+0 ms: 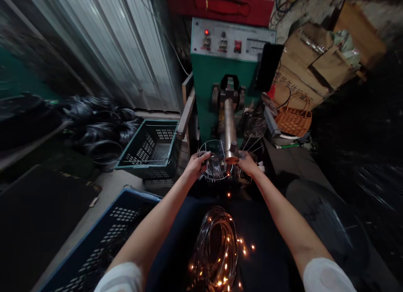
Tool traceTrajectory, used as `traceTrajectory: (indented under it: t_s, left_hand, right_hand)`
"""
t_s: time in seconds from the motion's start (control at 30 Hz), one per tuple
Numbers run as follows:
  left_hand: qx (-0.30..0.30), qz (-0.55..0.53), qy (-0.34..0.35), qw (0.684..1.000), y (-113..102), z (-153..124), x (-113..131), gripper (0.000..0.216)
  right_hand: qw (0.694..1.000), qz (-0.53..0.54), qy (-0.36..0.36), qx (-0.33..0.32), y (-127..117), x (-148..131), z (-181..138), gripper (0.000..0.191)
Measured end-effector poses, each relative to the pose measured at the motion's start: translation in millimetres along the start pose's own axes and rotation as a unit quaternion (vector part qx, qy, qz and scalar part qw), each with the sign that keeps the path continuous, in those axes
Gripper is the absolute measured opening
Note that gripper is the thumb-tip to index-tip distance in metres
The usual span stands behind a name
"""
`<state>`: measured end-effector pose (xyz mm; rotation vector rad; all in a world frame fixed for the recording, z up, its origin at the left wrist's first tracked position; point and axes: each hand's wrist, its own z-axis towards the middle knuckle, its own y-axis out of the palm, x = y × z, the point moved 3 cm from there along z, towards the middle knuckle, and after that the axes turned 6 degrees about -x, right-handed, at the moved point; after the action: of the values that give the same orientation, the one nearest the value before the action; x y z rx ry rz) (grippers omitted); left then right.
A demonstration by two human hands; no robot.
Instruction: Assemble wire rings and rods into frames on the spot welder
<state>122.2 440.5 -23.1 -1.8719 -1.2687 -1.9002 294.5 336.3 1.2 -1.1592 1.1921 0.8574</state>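
My left hand [198,164] pinches the left side of a round wire frame [215,179], a thin metal ring with crossing wires. The frame sits around and below the tip of a thick metal electrode arm [230,128] on a green spot welder [206,74]. Just right of that tip, my right hand [247,163] has its fingers closed, partly hidden behind the arm; what they grip I cannot make out. Glowing sparks drop from the tip. Beneath lies a coil of wire rings [217,241] with sparks scattered over it.
A green plastic crate [147,168] stands left of the welder, and a blue crate [116,225] is nearer. Dark wire coils [100,128] are piled at the far left. To the right are a wicker basket [294,118], a small fan [255,125] and cardboard boxes [302,74].
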Motion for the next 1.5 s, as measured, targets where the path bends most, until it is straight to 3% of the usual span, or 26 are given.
traceTrajectory:
  t_s: [0.13, 0.27, 0.37, 0.5, 0.57, 0.63, 0.73, 0.83, 0.93, 1.1, 1.23, 1.5]
  left_hand:
    - [0.011, 0.016, -0.009, 1.0, 23.6, -55.6, -21.5, 0.04]
    - [-0.007, 0.058, -0.055, 0.997, 61.8, -109.2, -62.5, 0.041]
    - [-0.047, 0.11, -0.034, 0.992, 93.0, -101.4, -67.1, 0.035]
    - [-0.091, 0.247, 0.045, 0.964, 117.2, -60.9, -49.6, 0.029]
    - [-0.107, 0.36, 0.068, 0.925, 115.5, -58.4, -48.2, 0.034]
    - [-0.116, 0.486, 0.065, 0.864, 102.6, -74.3, -55.5, 0.038]
    - [-0.12, 0.656, 0.01, 0.745, 73.4, -118.1, -70.6, 0.036]
    - [-0.14, 0.761, -0.047, 0.632, 54.6, -153.6, -75.6, 0.02]
    - [-0.169, 0.795, -0.045, 0.581, 51.6, -163.4, -73.6, 0.02]
    - [-0.159, 0.804, -0.039, 0.571, 51.7, -162.6, -76.9, 0.02]
    - [-0.132, 0.804, -0.06, 0.576, 50.6, -176.1, -85.0, 0.02]
    - [-0.134, 0.777, -0.008, 0.615, 71.3, -205.6, -73.0, 0.024]
  right_hand:
    - [0.999, -0.029, 0.013, -0.03, -5.8, -12.4, -48.4, 0.03]
    - [0.987, -0.128, 0.029, -0.093, -27.5, 1.7, -108.7, 0.033]
    - [0.973, -0.224, 0.022, -0.043, -62.1, 17.5, -118.0, 0.03]
    - [0.944, -0.325, 0.042, 0.047, -108.1, 33.4, -89.3, 0.029]
    - [0.937, -0.336, 0.052, 0.08, -123.2, 40.2, -76.7, 0.026]
    - [0.935, -0.333, 0.067, 0.104, -131.6, 49.5, -72.6, 0.022]
    - [0.946, -0.289, 0.088, 0.116, -132.1, 67.1, -79.9, 0.021]
    - [0.965, -0.217, 0.098, 0.107, -122.0, 80.4, -94.6, 0.03]
    - [0.983, -0.13, 0.097, 0.08, -105.2, 80.8, -114.7, 0.039]
    - [0.992, 0.06, 0.102, 0.042, -71.5, 68.3, -157.8, 0.04]
    - [0.991, 0.033, 0.128, 0.017, -46.2, 67.5, -183.1, 0.038]
    - [0.993, -0.039, 0.113, -0.017, -9.7, 61.6, -197.4, 0.031]
